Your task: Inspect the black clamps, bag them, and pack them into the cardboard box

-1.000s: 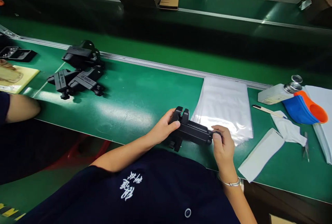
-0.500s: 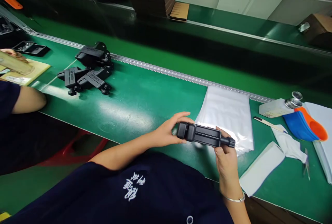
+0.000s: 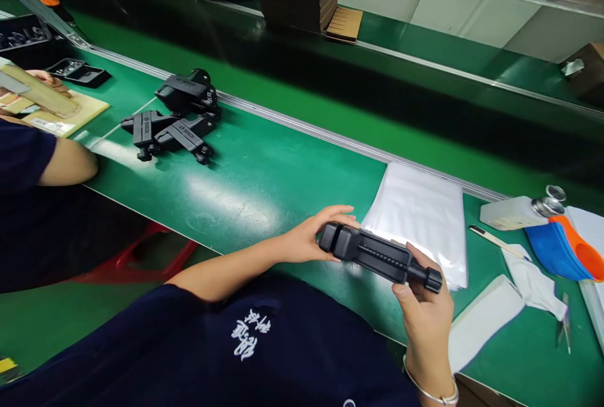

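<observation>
Low in the middle of the frame, the left hand point(image 3: 314, 238) and right hand point(image 3: 425, 306) both grip a black plastic clamp point(image 3: 377, 256) above the green worktop point(image 3: 264, 174), just beside the clear bags point(image 3: 419, 218).

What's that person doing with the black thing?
A person at a green belt holds a long black clamp up with both hands. The left hand grips its thick end and the right hand holds the knob end. Just behind it lies a stack of clear bags. More black clamps sit in a pile farther along the belt, near another person's arm.
</observation>
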The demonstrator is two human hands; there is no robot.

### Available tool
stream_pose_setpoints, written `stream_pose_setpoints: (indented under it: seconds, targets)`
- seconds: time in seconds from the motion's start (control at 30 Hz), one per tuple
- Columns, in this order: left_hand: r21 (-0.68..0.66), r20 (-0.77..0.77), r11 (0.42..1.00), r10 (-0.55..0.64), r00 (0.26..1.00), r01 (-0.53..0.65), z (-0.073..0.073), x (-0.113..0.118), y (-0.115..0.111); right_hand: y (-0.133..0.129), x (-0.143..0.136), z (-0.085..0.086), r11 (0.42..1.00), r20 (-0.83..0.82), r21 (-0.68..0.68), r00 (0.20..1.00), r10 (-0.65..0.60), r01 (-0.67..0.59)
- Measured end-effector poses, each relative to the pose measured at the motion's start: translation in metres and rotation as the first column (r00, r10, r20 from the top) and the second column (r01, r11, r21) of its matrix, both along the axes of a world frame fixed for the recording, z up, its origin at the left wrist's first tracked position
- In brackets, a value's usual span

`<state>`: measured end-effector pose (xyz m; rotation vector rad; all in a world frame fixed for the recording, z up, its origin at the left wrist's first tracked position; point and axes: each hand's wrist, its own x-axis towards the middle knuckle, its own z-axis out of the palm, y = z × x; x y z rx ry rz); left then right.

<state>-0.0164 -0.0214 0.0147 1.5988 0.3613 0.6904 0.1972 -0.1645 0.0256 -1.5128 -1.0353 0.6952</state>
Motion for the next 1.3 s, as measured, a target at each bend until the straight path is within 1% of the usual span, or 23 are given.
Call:
stream_pose_setpoints:
  seconds: [0.1, 0.17, 0.2, 0.27, 0.33, 0.4, 0.43, 0.47, 0.5, 0.53, 0.6, 0.7, 0.77, 0.83, 0.9, 1.0, 1.07, 1.2, 1.3]
  targets:
    - [-0.002, 0.014, 1.0, 0.019, 1.0, -0.019, -0.007, -0.004, 0.004, -0.004, -0.007, 0.007, 0.999, 0.113, -0.048, 0.993, -0.014, 0.019]
    - [0.022, 0.033, 0.999, 0.034, 0.999, -0.035, -0.008, -0.007, 0.005, -0.003, -0.008, 0.009, 0.999, 0.129, -0.04, 0.992, -0.012, 0.017]
    - [0.042, 0.032, 0.998, 0.042, 0.999, -0.044, -0.006, -0.008, 0.004, -0.001, -0.007, 0.009, 0.999, 0.107, -0.031, 0.994, -0.007, 0.011]
    - [0.094, -0.009, 0.993, 0.067, 0.998, -0.066, 0.001, -0.008, 0.001, 0.004, -0.002, 0.002, 1.0, -0.01, -0.003, 1.0, 0.03, -0.03]
    - [0.153, -0.09, 0.984, 0.105, 0.99, -0.09, 0.013, -0.006, -0.005, 0.012, 0.005, -0.009, 0.993, -0.206, 0.036, 0.972, 0.113, -0.108]
    - [0.214, -0.149, 0.972, 0.127, 0.981, -0.094, 0.024, -0.003, -0.011, 0.018, 0.009, -0.022, 0.982, -0.402, 0.067, 0.895, 0.191, -0.179]
    - [0.247, -0.157, 0.965, 0.13, 0.979, -0.088, 0.028, -0.001, -0.013, 0.019, 0.011, -0.028, 0.978, -0.477, 0.073, 0.854, 0.208, -0.197]
    - [0.279, -0.155, 0.957, 0.125, 0.98, -0.078, 0.03, 0.0, -0.015, 0.02, 0.011, -0.032, 0.977, -0.529, 0.072, 0.823, 0.209, -0.201]
    - [0.301, -0.148, 0.951, 0.119, 0.982, -0.069, 0.032, 0.001, -0.016, 0.02, 0.011, -0.034, 0.979, -0.555, 0.066, 0.808, 0.198, -0.195]
    - [0.308, -0.14, 0.949, 0.114, 0.984, -0.067, 0.031, 0.002, -0.016, 0.019, 0.011, -0.035, 0.981, -0.559, 0.059, 0.809, 0.184, -0.183]
    - [0.28, -0.123, 0.957, 0.114, 0.986, -0.075, 0.027, 0.001, -0.014, 0.016, 0.01, -0.032, 0.986, -0.508, 0.049, 0.846, 0.162, -0.159]
    - [0.183, -0.066, 0.98, 0.09, 0.994, -0.077, 0.014, -0.003, -0.007, 0.01, 0.006, -0.018, 0.993, -0.32, 0.044, 0.94, 0.115, -0.107]
    - [0.127, -0.004, 0.99, 0.059, 0.998, -0.058, 0.005, -0.007, -0.002, 0.006, 0.001, -0.007, 0.998, -0.178, 0.003, 0.982, 0.065, -0.066]
    - [0.089, 0.042, 0.995, 0.043, 0.998, -0.047, -0.002, -0.01, 0.003, 0.003, -0.005, 0.001, 0.998, -0.071, -0.052, 0.997, 0.034, -0.038]
    - [0.074, 0.063, 0.996, 0.048, 0.997, -0.053, -0.007, -0.013, 0.005, 0.001, -0.01, 0.006, 0.996, -0.019, -0.079, 0.999, 0.026, -0.028]
    - [0.078, 0.058, 0.995, 0.049, 0.997, -0.054, -0.006, -0.016, 0.004, 0.003, -0.013, 0.006, 0.997, -0.029, -0.079, 0.999, 0.02, -0.023]
    - [0.095, 0.034, 0.994, 0.059, 0.998, -0.062, -0.001, -0.015, 0.001, 0.005, -0.009, 0.002, 0.998, -0.08, -0.056, 0.996, 0.033, -0.038]
    - [0.14, -0.074, 0.986, 0.097, 0.992, -0.086, 0.013, -0.011, -0.005, 0.007, 0.001, -0.008, 0.994, -0.186, 0.05, 0.977, 0.106, -0.098]
    - [0.137, -0.078, 0.988, 0.075, 0.994, -0.064, 0.017, -0.006, -0.007, 0.004, 0.003, -0.006, 0.994, -0.204, 0.078, 0.975, 0.087, -0.073]
